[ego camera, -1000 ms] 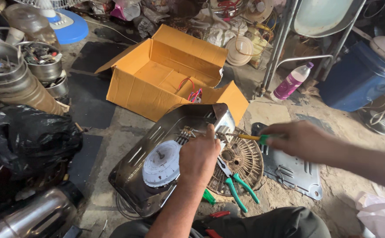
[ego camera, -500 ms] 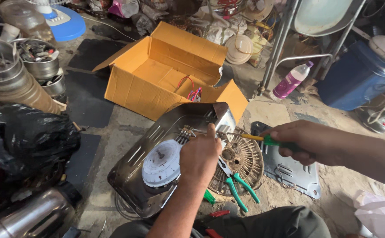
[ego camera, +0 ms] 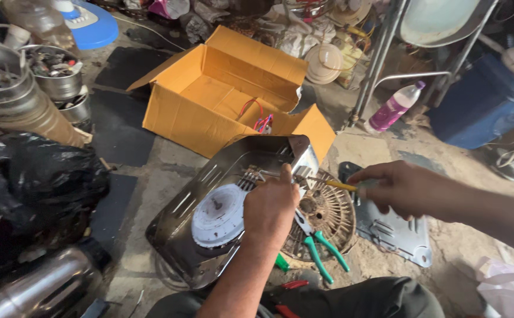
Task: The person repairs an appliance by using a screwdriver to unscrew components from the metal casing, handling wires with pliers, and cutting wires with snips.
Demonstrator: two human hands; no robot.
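My left hand [ego camera: 270,203] presses on the upturned metal appliance casing [ego camera: 210,218], its grip folded down over the wires by the white round disc [ego camera: 219,215], thumb pointing up toward the casing's far edge; whether the fingers pinch anything beneath, I cannot tell; my right hand [ego camera: 404,188] has its grip pressed together around a screwdriver [ego camera: 327,182] with a yellow shaft, the tip aimed into the casing just beside my left thumb; the casing lies tilted on the concrete floor [ego camera: 151,171], in front of an open yellow cardboard box [ego camera: 210,112]; a dusty round fan grille [ego camera: 327,218] sits just beside it under my right wrist, with green-handled pliers [ego camera: 319,250] lying across its near edge; a grey metal plate [ego camera: 395,232] lies beyond; a purple bottle [ego camera: 393,107] stands well apart.
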